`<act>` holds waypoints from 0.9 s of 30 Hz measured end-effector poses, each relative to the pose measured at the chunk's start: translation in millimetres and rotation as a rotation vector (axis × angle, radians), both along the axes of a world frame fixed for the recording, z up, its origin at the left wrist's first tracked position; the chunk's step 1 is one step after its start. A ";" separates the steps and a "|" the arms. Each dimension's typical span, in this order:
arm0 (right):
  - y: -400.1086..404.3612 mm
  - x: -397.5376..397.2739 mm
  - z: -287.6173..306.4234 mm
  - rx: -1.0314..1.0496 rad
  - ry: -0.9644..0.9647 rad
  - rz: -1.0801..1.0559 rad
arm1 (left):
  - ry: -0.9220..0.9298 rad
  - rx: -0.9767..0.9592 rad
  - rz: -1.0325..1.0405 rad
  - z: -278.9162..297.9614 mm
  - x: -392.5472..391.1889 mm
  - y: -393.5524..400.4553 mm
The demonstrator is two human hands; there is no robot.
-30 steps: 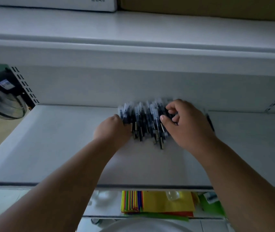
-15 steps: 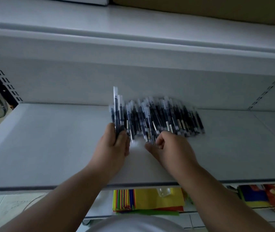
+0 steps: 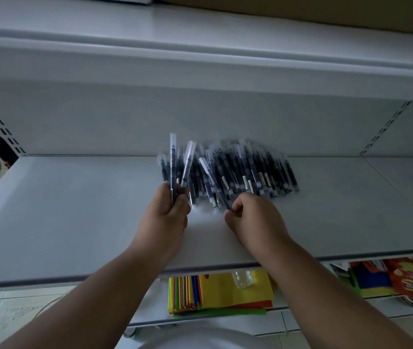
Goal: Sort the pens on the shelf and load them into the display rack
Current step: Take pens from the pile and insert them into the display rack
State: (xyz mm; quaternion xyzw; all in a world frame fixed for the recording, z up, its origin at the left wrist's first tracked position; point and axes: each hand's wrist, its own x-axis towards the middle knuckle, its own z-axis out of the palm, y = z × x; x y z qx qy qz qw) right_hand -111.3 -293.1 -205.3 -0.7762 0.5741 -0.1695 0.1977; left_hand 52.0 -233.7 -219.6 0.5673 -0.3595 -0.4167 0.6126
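White metal shelf (image 3: 74, 217) carries a heap of dark pens (image 3: 240, 172) near its back wall. Left hand (image 3: 167, 217) grips a few pens upright; right hand (image 3: 253, 220) pinches one pen's end (image 3: 226, 205). Pen labels blur beyond reading. Coloured paper (image 3: 225, 293) lies below, partly hidden.

Dark navy pens (image 3: 238, 170) with clear caps lie on a white shelf (image 3: 74, 210) above yellow, rainbow-edged paper (image 3: 225, 293).

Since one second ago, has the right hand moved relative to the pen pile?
Yes. The right hand lay on top of the pile of pens; it has drawn back toward the shelf's front edge and now pinches one pen at the pile's near edge.
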 end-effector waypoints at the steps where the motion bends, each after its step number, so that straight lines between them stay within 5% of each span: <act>1: -0.2 -3.4 1.3 0.032 -0.058 0.002 | 0.005 0.001 0.003 0.8 -1.0 0.0; 5: 1.1 -22.7 11.2 0.181 -0.366 -0.056 | 0.014 0.002 0.016 6.0 -6.3 -1.6; 9: 3.3 -55.7 22.2 0.379 -0.930 -0.153 | 0.008 0.002 -0.007 11.7 -24.8 -9.6; 13: 9.4 -101.8 41.5 0.396 -1.266 -0.206 | -0.025 0.013 -0.098 17.0 -66.3 -20.8; 20: 34.6 -219.5 63.2 0.323 -1.396 -0.187 | -0.094 0.044 -0.294 16.9 -185.2 -32.9; 27: 62.9 -375.5 63.8 0.074 -1.119 -0.313 | -0.228 0.017 -0.408 17.6 -342.8 -28.3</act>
